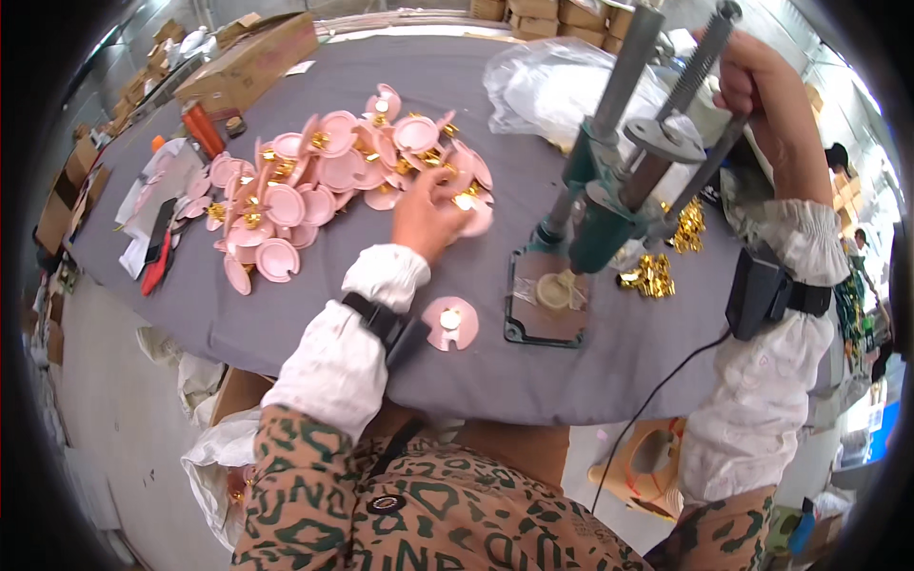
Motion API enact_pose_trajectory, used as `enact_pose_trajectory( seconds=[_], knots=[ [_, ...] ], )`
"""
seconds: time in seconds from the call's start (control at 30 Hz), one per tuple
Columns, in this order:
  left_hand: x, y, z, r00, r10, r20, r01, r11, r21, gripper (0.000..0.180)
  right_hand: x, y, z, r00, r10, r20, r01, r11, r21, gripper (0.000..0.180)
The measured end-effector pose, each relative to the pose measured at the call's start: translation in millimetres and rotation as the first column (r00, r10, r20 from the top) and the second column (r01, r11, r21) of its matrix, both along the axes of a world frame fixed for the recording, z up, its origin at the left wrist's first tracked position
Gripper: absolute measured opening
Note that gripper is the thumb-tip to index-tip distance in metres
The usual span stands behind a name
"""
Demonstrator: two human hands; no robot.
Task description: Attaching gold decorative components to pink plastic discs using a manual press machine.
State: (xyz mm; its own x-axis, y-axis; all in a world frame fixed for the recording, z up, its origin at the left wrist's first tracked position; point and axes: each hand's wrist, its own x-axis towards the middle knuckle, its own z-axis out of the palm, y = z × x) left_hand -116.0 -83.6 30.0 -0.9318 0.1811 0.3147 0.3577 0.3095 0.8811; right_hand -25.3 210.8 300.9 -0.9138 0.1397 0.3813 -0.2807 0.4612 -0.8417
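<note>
Manual lever press (602, 233), green with bare steel columns, on a grey-draped table (457, 385). Up and to the right of the press body: right hand (752, 81), with fingers wrapped closely around the outer end of the operating lever (709, 160). Left of the press: left hand (427, 217), at the press-side edge of a heap of notched pink discs (284, 205), with fingers bent and narrowly spaced at a blurred pink disc (475, 225); firm hold or mere contact impossible to tell. Among the heaped discs: gold-coloured metal clips (321, 142). On the press base: a round cream-coloured fixture (554, 291). Just left of the base, well apart from the heap: a single pink disc (466, 322), with a shiny centre. Just right of the press: loose clusters of small gold-coloured metal parts (650, 276). Behind the press: a crumpled clear plastic bag (543, 81). Far left of the press: a red-and-black hand tool (157, 269); farther back, a long cardboard box (252, 67).
</note>
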Motion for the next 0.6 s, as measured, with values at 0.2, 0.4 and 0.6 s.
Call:
enact_pose_trajectory(
  seconds=[0.2,0.4,0.6],
  knots=[
    [80,48,-6,0.912,-0.404,-0.075,0.389,0.907,-0.159,0.064,10,-38,-1,0.99,-0.132,-0.055,0.119,0.974,-0.193,0.014],
    [93,83,-18,0.936,-0.295,-0.193,0.246,0.939,-0.242,0.066,22,-42,4,0.991,-0.111,-0.074,0.1,0.985,-0.138,0.013],
    [91,67,-23,0.956,-0.241,-0.166,0.196,0.949,-0.248,0.068,120,-59,-75,0.776,-0.164,-0.609,0.449,0.822,0.35,0.018]
  ],
)
